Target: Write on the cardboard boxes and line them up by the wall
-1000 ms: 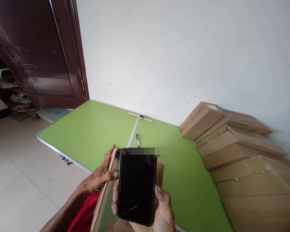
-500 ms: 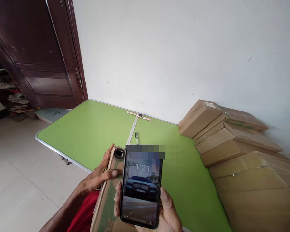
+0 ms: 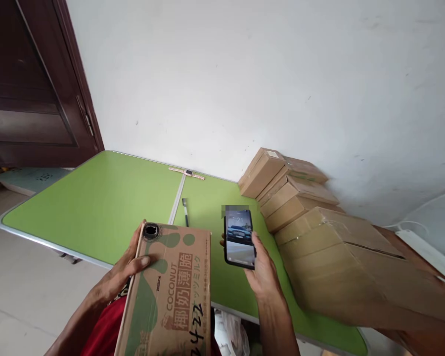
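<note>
My left hand (image 3: 125, 269) grips the upper left edge of a brown cardboard box (image 3: 172, 291) printed with green footprints and the word COCONUT; the box rests against my lap at the near edge of the green table (image 3: 96, 207). My right hand (image 3: 264, 267) is closed around a black phone (image 3: 239, 238) with its lit screen showing a car picture and the time. The phone is held just above the table, to the right of the box.
Several flat brown cartons (image 3: 292, 193) lie stacked along the table's right side against the white wall. A black pen (image 3: 186, 210) lies by the table's centre seam, a pink-strapped watch (image 3: 187, 173) at the far edge. A dark wooden door (image 3: 29, 89) stands at the left.
The phone's screen lit up, then my right hand carried it away from in front of the box, out to the right over the table. The view swung right, showing the box's printed top.
</note>
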Demonstrator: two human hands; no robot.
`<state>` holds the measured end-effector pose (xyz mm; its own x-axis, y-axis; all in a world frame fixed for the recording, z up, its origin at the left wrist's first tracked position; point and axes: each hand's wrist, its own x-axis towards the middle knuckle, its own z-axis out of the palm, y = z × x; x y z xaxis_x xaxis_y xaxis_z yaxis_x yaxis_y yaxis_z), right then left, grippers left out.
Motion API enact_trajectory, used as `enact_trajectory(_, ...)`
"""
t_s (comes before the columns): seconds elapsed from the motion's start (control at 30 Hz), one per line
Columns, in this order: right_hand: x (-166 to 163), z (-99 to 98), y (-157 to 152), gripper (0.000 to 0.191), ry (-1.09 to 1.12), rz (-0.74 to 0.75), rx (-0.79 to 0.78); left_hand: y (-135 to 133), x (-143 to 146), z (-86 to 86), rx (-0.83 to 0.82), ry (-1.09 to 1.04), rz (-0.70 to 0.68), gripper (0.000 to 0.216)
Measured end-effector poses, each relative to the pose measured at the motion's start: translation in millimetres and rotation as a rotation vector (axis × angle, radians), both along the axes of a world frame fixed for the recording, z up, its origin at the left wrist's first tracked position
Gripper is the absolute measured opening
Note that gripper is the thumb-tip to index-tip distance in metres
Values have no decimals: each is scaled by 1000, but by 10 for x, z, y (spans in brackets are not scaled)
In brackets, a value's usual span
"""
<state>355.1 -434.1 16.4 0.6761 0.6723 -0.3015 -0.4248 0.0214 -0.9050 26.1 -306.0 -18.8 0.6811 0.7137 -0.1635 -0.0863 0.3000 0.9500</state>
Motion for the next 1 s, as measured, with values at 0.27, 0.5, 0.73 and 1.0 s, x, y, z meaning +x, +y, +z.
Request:
enact_trajectory(0.27,443,-778,324,59,-360,14,-419,-48,69,162,41,-1,22,110)
enact_trajectory(0.5,505,-739,309,39,-745,81,-856,-47,94,174,123,6,14,115)
enact_trajectory(0.73,267,-655,281,45,-984,178,-1080,-76,72,168,140,-1,10,114)
enact_trajectory(1.0,-168,-461,-151,66,-896,183,-639,-98,93,29,79,-73,73,113)
